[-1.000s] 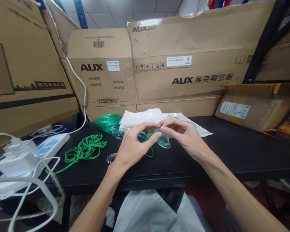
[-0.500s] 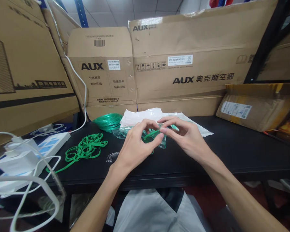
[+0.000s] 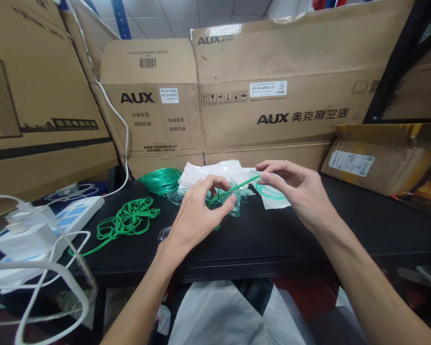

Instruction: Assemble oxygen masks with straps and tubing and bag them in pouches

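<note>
A narrow green elastic strap (image 3: 244, 183) slants up from my left hand to my right hand. My right hand (image 3: 297, 188) pinches its upper end between thumb and fingertips. The lower part runs into the curled fingers of my left hand (image 3: 197, 207), whose thumb stands off from the index finger; the exact grip is partly hidden. Just behind my left fingers is a clear greenish plastic piece (image 3: 234, 206), shaped somewhat like a face mask. Further left lies a tangled heap of the same green strap (image 3: 129, 219). Some thin metal wires (image 3: 164, 233) lie beside my left wrist.
A coil of green tubing (image 3: 160, 181) and white plastic packaging (image 3: 211, 171) lie at the back of the black table (image 3: 348, 225). White power strips with cables (image 3: 79, 213) crowd the left side. Large cardboard boxes (image 3: 273, 57) wall the back; a taped carton (image 3: 359, 165) sits right.
My right hand has moved right and slightly up, away from my left hand, drawing the green strap out between them. The packaging behind now shows more. My left hand has barely moved.
</note>
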Demonstrator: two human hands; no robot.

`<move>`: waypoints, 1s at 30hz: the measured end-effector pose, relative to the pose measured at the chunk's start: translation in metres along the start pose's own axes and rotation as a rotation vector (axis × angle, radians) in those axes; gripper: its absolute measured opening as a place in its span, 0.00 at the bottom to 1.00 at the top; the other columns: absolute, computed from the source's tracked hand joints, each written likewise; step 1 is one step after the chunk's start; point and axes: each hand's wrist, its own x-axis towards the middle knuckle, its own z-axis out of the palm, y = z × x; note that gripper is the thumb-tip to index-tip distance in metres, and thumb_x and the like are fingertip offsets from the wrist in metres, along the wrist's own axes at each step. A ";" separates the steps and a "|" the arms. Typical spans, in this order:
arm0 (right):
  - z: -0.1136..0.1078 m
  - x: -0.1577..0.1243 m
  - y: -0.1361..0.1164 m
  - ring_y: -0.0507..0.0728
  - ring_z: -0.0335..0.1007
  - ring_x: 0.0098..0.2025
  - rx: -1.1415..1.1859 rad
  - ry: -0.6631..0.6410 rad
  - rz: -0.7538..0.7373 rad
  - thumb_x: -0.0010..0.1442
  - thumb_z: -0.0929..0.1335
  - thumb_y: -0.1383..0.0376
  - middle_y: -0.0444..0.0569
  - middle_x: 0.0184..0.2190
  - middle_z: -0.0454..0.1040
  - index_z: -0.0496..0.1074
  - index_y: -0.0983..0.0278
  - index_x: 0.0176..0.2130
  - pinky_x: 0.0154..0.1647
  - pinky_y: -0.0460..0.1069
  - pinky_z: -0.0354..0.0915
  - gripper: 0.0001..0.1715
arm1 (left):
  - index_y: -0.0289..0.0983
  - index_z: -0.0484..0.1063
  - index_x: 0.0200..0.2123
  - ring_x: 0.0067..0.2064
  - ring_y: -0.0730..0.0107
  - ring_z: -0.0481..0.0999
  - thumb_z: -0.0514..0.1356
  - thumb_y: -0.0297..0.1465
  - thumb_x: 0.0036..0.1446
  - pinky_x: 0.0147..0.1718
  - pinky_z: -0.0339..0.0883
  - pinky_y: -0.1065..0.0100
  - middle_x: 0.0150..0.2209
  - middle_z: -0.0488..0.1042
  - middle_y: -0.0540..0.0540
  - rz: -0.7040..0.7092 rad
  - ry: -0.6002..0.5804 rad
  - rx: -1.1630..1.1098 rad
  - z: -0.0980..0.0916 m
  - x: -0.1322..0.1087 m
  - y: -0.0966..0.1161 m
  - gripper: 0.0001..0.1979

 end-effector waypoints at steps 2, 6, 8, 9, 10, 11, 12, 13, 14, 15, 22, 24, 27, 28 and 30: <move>-0.003 0.001 0.000 0.62 0.75 0.52 0.011 0.029 0.003 0.61 0.75 0.60 0.51 0.49 0.80 0.80 0.60 0.36 0.50 0.55 0.71 0.07 | 0.42 0.72 0.42 0.42 0.69 0.73 0.65 0.31 0.62 0.46 0.64 0.67 0.43 0.77 0.53 -0.001 0.000 0.009 0.000 0.000 -0.001 0.06; 0.001 -0.001 -0.003 0.59 0.76 0.48 0.030 0.011 0.003 0.61 0.76 0.61 0.50 0.46 0.80 0.80 0.61 0.36 0.48 0.52 0.71 0.06 | 0.41 0.71 0.41 0.41 0.69 0.73 0.66 0.32 0.61 0.46 0.64 0.66 0.41 0.76 0.53 0.005 -0.008 0.031 0.003 -0.001 -0.001 0.07; 0.008 -0.004 -0.006 0.59 0.76 0.47 0.044 -0.031 -0.010 0.61 0.76 0.62 0.49 0.45 0.80 0.80 0.61 0.36 0.48 0.52 0.71 0.04 | 0.41 0.71 0.39 0.38 0.70 0.73 0.66 0.34 0.60 0.43 0.64 0.67 0.38 0.76 0.54 -0.004 -0.006 0.056 0.005 -0.001 0.000 0.07; 0.011 -0.006 -0.008 0.59 0.75 0.48 0.055 -0.055 -0.022 0.61 0.75 0.63 0.49 0.44 0.80 0.80 0.61 0.36 0.48 0.51 0.71 0.04 | 0.40 0.71 0.37 0.37 0.70 0.73 0.66 0.35 0.61 0.42 0.63 0.67 0.36 0.75 0.54 -0.014 -0.001 0.066 0.007 -0.001 0.001 0.08; 0.015 -0.008 -0.010 0.59 0.75 0.49 0.065 -0.081 -0.035 0.61 0.75 0.63 0.48 0.44 0.80 0.80 0.61 0.36 0.48 0.51 0.71 0.03 | 0.40 0.71 0.35 0.36 0.71 0.72 0.66 0.36 0.61 0.40 0.63 0.68 0.34 0.75 0.54 -0.028 0.009 0.072 0.008 -0.001 0.001 0.08; 0.019 -0.009 -0.012 0.59 0.74 0.50 0.073 -0.103 -0.046 0.62 0.75 0.63 0.48 0.43 0.79 0.80 0.61 0.36 0.49 0.50 0.70 0.03 | 0.39 0.71 0.34 0.35 0.71 0.72 0.65 0.37 0.62 0.39 0.63 0.69 0.32 0.75 0.54 -0.043 0.022 0.072 0.009 -0.001 0.001 0.09; 0.022 -0.011 -0.014 0.59 0.74 0.50 0.078 -0.118 -0.052 0.62 0.75 0.63 0.48 0.43 0.79 0.80 0.61 0.37 0.49 0.50 0.70 0.03 | 0.39 0.71 0.33 0.34 0.72 0.72 0.65 0.38 0.63 0.38 0.62 0.69 0.31 0.74 0.55 -0.060 0.036 0.070 0.010 0.000 0.001 0.10; 0.025 -0.012 -0.015 0.58 0.74 0.50 0.081 -0.127 -0.050 0.63 0.74 0.63 0.48 0.43 0.79 0.80 0.61 0.38 0.48 0.50 0.70 0.03 | 0.39 0.71 0.32 0.33 0.72 0.71 0.64 0.38 0.63 0.37 0.62 0.69 0.30 0.74 0.55 -0.077 0.053 0.065 0.010 0.000 0.001 0.11; 0.027 -0.012 -0.015 0.58 0.74 0.49 0.083 -0.126 -0.042 0.63 0.74 0.63 0.48 0.43 0.79 0.80 0.61 0.39 0.48 0.50 0.71 0.05 | 0.39 0.72 0.31 0.32 0.72 0.71 0.63 0.38 0.64 0.36 0.62 0.70 0.30 0.74 0.55 -0.093 0.070 0.054 0.011 0.000 0.000 0.11; 0.028 -0.013 -0.015 0.58 0.74 0.48 0.080 -0.117 -0.031 0.63 0.74 0.62 0.48 0.43 0.78 0.79 0.61 0.40 0.47 0.50 0.71 0.06 | 0.39 0.72 0.31 0.32 0.72 0.71 0.63 0.39 0.64 0.35 0.62 0.70 0.29 0.75 0.54 -0.110 0.083 0.034 0.011 0.001 -0.001 0.12; 0.033 -0.012 -0.002 0.53 0.73 0.33 0.007 -0.019 0.100 0.61 0.75 0.57 0.43 0.31 0.74 0.73 0.61 0.38 0.36 0.49 0.71 0.12 | 0.38 0.77 0.39 0.42 0.66 0.79 0.64 0.43 0.64 0.41 0.67 0.69 0.39 0.82 0.48 -0.226 0.082 -0.370 0.011 0.005 -0.013 0.14; 0.035 -0.012 0.002 0.55 0.74 0.33 0.018 -0.057 0.174 0.59 0.76 0.56 0.43 0.29 0.75 0.72 0.61 0.39 0.35 0.50 0.72 0.15 | 0.37 0.76 0.40 0.43 0.66 0.80 0.65 0.42 0.63 0.43 0.68 0.70 0.40 0.82 0.46 -0.236 0.080 -0.483 0.012 0.006 -0.014 0.13; 0.040 -0.013 0.006 0.58 0.76 0.38 0.028 -0.091 0.235 0.58 0.76 0.53 0.45 0.33 0.77 0.74 0.62 0.43 0.39 0.52 0.74 0.19 | 0.37 0.75 0.42 0.41 0.68 0.79 0.65 0.41 0.64 0.40 0.67 0.71 0.39 0.82 0.47 -0.242 0.058 -0.584 0.013 0.006 -0.013 0.13; 0.041 -0.013 0.006 0.58 0.76 0.40 0.034 -0.095 0.239 0.59 0.76 0.52 0.46 0.35 0.77 0.75 0.62 0.45 0.41 0.53 0.74 0.20 | 0.37 0.74 0.43 0.40 0.68 0.79 0.64 0.40 0.64 0.40 0.67 0.71 0.38 0.82 0.47 -0.246 0.048 -0.600 0.013 0.006 -0.012 0.12; 0.043 -0.014 0.006 0.59 0.76 0.45 0.054 -0.094 0.241 0.58 0.76 0.53 0.47 0.38 0.79 0.78 0.62 0.46 0.46 0.53 0.74 0.21 | 0.37 0.74 0.43 0.41 0.69 0.79 0.64 0.41 0.65 0.39 0.67 0.72 0.38 0.82 0.47 -0.254 0.030 -0.629 0.013 0.006 -0.011 0.12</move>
